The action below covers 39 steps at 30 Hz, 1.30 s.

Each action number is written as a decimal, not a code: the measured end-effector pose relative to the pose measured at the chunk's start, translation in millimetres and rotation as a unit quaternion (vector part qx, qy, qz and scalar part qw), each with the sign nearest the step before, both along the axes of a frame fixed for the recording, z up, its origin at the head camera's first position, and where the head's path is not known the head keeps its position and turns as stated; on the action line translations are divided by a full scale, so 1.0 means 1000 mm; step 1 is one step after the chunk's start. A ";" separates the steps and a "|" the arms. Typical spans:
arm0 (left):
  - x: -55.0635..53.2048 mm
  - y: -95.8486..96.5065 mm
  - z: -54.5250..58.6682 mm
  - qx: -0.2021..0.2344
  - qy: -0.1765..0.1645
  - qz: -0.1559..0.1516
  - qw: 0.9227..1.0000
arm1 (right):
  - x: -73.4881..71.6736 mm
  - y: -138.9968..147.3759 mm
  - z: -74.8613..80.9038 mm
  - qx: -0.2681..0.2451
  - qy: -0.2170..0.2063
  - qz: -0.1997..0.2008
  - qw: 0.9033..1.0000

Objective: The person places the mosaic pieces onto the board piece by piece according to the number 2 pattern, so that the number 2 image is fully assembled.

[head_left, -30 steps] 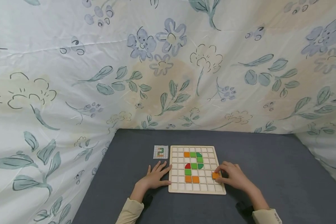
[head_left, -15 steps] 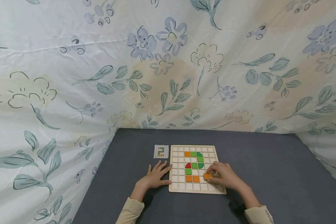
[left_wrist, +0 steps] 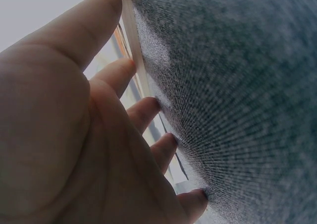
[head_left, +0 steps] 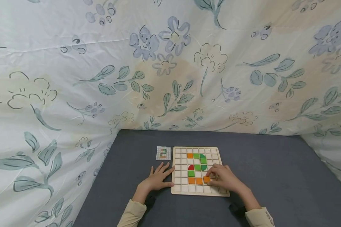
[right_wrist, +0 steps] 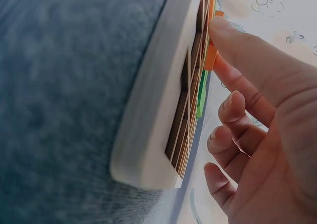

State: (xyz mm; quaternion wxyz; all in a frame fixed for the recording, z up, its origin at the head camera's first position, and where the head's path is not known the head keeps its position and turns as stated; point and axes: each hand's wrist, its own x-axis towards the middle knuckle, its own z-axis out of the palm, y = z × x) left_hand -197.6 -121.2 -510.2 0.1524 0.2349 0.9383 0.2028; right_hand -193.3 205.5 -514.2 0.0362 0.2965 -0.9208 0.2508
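Observation:
A light wooden grid board (head_left: pixel 200 194) lies on the dark cloth, with orange, green and red tiles set in several of its squares. Between thumb and index finger my right hand (head_left: pixel 225 178) pinches an orange square tile (head_left: pixel 206 179), just right of two orange tiles (head_left: pixel 195 181) in a lower row. The right wrist view shows that orange tile (right_wrist: pixel 210 57) at the thumb tip, while the other fingers curl loosely. My left hand (head_left: pixel 155 179) lies with spread fingers, its thumb and index fingertip touching the board's left edge. In the left wrist view, the board's side (left_wrist: pixel 132 40) runs along these fingertips.
A small card (head_left: pixel 163 153) printed with a coloured grid pattern lies left of the board's top corner. Dark grey cloth (head_left: pixel 272 170) covers the table. Floral fabric (head_left: pixel 170 78) hangs behind it and along both sides.
My right hand has moved left across the board with the orange tile, from near the right edge to beside the two orange tiles. My left hand stays at the board's edge.

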 end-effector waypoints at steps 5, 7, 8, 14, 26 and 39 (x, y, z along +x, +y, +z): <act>0.000 0.001 0.000 -0.004 -0.005 0.001 1.000 | 0.001 -0.001 -0.002 -0.002 0.003 0.007 1.000; 0.000 0.001 0.001 -0.003 -0.007 0.001 1.000 | 0.001 -0.002 -0.003 -0.004 0.009 0.008 1.000; 0.000 0.002 0.001 -0.004 -0.008 0.002 1.000 | 0.001 -0.002 -0.004 -0.005 0.014 0.009 1.000; 0.001 0.002 0.002 -0.004 -0.011 0.006 1.000 | 0.001 -0.001 -0.004 -0.009 0.023 0.007 1.000; 0.003 0.003 0.005 -0.003 -0.005 0.006 1.000 | 0.001 -0.001 -0.003 0.005 -0.005 -0.001 1.000; 0.004 0.003 0.007 -0.008 -0.003 0.004 1.000 | -0.001 0.003 -0.002 0.018 0.000 -0.009 1.000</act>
